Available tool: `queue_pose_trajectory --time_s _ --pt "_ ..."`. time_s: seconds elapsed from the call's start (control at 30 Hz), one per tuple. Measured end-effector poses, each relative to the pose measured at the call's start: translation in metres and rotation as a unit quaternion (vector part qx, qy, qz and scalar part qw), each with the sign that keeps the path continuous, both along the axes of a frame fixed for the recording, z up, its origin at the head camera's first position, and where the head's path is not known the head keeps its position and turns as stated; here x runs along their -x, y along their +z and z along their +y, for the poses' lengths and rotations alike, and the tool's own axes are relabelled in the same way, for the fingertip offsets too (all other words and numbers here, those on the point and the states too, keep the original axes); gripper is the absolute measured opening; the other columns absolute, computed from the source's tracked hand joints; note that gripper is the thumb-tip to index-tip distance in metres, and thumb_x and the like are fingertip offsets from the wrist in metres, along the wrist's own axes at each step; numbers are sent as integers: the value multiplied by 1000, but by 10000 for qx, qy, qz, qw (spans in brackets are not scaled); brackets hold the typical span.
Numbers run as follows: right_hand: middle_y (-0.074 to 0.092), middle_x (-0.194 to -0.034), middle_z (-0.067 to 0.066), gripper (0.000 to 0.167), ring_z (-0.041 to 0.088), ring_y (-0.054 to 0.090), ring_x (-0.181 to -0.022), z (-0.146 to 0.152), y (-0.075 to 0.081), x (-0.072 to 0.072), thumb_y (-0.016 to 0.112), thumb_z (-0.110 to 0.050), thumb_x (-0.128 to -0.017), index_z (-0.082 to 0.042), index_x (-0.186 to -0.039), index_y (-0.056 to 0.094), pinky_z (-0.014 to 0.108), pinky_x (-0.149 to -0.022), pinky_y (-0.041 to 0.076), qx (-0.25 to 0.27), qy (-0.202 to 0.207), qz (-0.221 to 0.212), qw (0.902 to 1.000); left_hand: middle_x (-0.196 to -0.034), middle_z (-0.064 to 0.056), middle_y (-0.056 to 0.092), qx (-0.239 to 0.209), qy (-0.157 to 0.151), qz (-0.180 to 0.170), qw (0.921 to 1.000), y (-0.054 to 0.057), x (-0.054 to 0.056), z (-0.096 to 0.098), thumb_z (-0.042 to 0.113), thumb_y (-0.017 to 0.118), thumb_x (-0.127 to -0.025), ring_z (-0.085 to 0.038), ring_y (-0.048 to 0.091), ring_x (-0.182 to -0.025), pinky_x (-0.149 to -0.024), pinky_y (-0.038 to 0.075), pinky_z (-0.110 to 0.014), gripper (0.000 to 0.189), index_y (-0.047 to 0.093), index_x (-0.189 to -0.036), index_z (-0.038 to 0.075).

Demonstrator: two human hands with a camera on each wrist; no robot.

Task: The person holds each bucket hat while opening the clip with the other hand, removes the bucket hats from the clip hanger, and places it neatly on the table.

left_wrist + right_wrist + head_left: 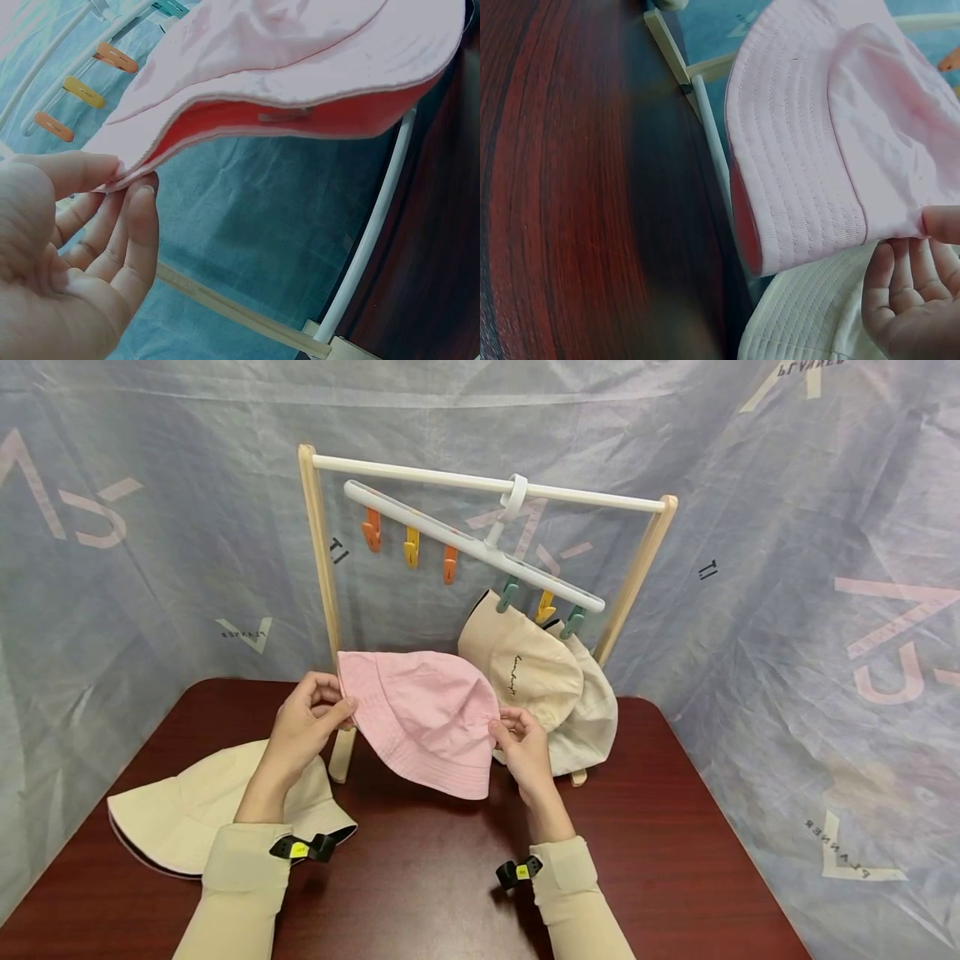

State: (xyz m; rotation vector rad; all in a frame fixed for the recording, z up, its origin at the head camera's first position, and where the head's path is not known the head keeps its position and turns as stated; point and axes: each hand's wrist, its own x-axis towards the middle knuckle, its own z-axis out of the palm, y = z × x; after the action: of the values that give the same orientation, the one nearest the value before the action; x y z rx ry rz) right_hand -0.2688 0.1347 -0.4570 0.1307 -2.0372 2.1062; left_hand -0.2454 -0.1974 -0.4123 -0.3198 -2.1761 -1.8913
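Observation:
A pink bucket hat (427,714) is held up between both hands, above the table and in front of the rack. My left hand (303,722) pinches the brim's edge at its upper left corner; in the left wrist view the thumb lies on top and fingertips underneath, with the red lining showing. My right hand (525,747) pinches the crown's side near the brim, thumb in front and fingers behind. Behind it, a cream bucket hat (525,672) with dark lettering and an off-white hat (596,718) hang from clips on the white hanger (480,550).
The rack has wooden posts (643,577) and a white top rail (420,472). Orange and yellow clips (411,547) hang at the hanger's raised left end. Another cream hat (195,802) lies on the dark red table (660,860) at left, partly behind my left forearm. Grey cloth surrounds the table.

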Motion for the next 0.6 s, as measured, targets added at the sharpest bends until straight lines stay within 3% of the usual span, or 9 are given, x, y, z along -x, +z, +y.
queue_pose_trajectory --time_s 0.33,0.6 --pt "70 -93 5 24 13 64 -81 2 2 -2 72 -1 -98 3 -122 68 21 -71 53 -59 -72 -59 9999 -97 -7 66 397 -177 -750 9962 2 -2 -5 19 74 -103 -13 75 -83 -83 64 -32 35 53 -122 -1" --pt "69 -93 6 24 13 63 -79 5 1 -1 73 -2 -99 2 -122 70 24 -65 53 -126 -64 -109 9998 -97 -9 69 451 -379 -961 9936 0 -1 -9 16 73 -102 -16 74 -86 -82 64 -31 34 52 -121 -4"
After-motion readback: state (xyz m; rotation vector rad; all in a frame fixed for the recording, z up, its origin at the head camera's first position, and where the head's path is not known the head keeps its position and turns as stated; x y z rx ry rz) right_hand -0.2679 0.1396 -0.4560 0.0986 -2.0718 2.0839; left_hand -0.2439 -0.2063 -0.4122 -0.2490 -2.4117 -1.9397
